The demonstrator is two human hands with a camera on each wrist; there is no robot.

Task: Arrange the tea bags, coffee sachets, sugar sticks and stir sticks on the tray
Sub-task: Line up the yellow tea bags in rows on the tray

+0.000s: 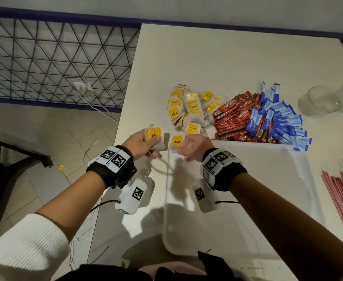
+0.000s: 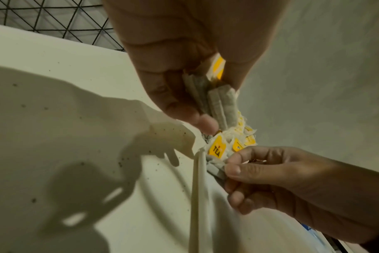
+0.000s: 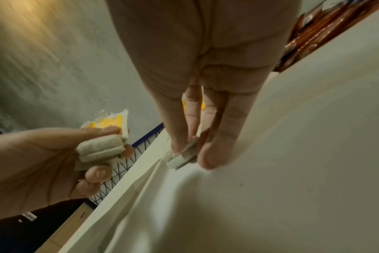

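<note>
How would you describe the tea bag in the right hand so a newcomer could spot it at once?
Start at the white table and find the white tray nearest the person. At its far left corner, the right hand pinches one tea bag. Unlike the left hand's stack or the loose pile, it is single.

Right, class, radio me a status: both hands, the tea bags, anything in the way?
Left hand grips a tea bag stack. Right hand pinches one tea bag at the tray corner. Nothing in the way.

tea bags (image 1: 191,107) heaped | coffee sachets (image 1: 235,116) beside | sugar sticks (image 1: 280,120) | tray (image 1: 237,230) bare
</note>
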